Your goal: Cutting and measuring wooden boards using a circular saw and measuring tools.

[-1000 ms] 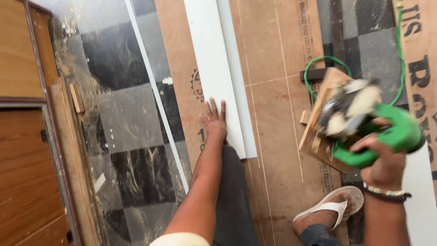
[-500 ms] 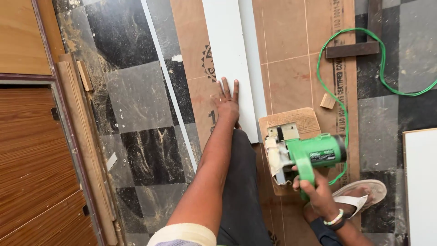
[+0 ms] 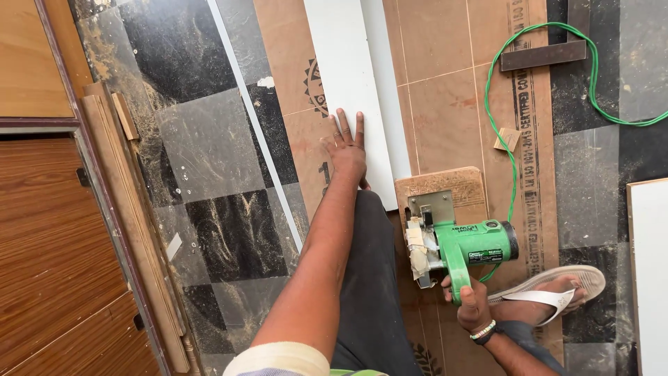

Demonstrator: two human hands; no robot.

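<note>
Plywood sheet (image 3: 445, 118) on a dusty checkered floor (image 3: 209, 146).
Left hand (image 3: 346, 150) presses spread fingers on the white board (image 3: 348, 76); right hand (image 3: 474, 306) grips the green saw (image 3: 463, 247) just beside it.

**Bright, even daylight on a workshop floor**

Soft daylight fills the scene, strongest at the right. The glossy dark floor tiles (image 3: 209, 146) carry pale glare. Shadows are faint. Focus is sharp throughout, with slight stretching toward the edges.

Your right hand (image 3: 475, 306) holds a glossy green plastic saw (image 3: 459, 247) with a dull metal guard, on a rough wooden base (image 3: 440, 186). Your left hand (image 3: 346, 154) lies on a smooth, matt white board (image 3: 341, 63) over brown plywood (image 3: 445, 118), with dusty polished stone floor (image 3: 202, 146) at left.
</note>
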